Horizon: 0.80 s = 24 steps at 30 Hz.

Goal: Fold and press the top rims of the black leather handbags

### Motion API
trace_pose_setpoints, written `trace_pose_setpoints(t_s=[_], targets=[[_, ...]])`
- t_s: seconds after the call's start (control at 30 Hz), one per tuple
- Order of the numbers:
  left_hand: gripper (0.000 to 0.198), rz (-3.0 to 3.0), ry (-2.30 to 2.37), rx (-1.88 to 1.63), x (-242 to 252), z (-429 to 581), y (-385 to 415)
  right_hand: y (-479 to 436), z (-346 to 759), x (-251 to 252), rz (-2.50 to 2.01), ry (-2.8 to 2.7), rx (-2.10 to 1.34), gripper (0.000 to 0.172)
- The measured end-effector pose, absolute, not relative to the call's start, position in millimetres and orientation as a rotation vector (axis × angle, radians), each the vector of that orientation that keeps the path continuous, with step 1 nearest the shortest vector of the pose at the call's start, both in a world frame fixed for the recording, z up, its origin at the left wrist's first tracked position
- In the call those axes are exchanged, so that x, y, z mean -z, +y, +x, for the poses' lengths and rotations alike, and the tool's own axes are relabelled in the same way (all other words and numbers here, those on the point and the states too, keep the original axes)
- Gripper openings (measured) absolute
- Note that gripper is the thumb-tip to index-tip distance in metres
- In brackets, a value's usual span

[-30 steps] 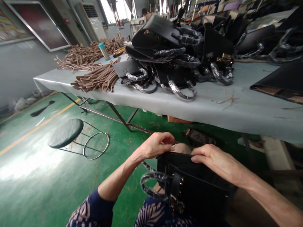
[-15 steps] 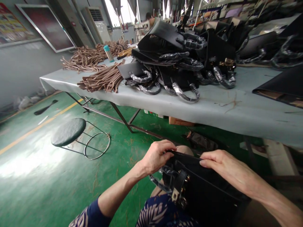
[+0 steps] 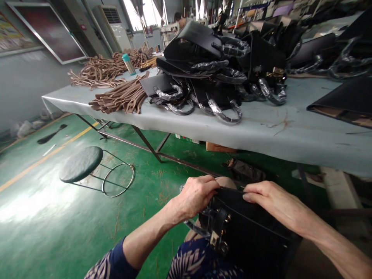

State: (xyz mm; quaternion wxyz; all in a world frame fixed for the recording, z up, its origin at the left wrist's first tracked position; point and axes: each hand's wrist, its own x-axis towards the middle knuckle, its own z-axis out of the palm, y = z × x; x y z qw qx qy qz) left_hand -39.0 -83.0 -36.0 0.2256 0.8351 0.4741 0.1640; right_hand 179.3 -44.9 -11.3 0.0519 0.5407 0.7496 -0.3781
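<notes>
A black handbag [image 3: 255, 236] lies across my lap, its gold-coloured clasp and strap on the left side. Its handle [image 3: 197, 228], wrapped in clear plastic, sticks out to the left under my left arm. My left hand [image 3: 197, 195] is closed on the far left part of the bag's edge, fingers curled over it. Farther right on that same edge, my right hand [image 3: 267, 199] pinches the black material between thumb and fingers. The inside of the bag is out of sight.
Ahead stands a grey-covered table [image 3: 261, 131] bearing a heap of black handbags [image 3: 200, 58], bundles of brown strips [image 3: 119, 95] and a turquoise-capped bottle [image 3: 128, 64]. A round stool [image 3: 83, 164] lies tipped on the green floor to the left.
My left hand has rolled further over the bag's edge, its knuckles now turned up. My right hand keeps its pinch, slightly shifted left. The view has shifted a little.
</notes>
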Motion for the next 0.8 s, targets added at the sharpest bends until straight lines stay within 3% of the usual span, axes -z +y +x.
trace_pose_setpoints(t_s=[0.8], targets=[[0.011,1.957,1.141,-0.704,48.4,-33.8,-73.0,-45.5,175.4,14.3,1.698,2.296,1.048,0.027]])
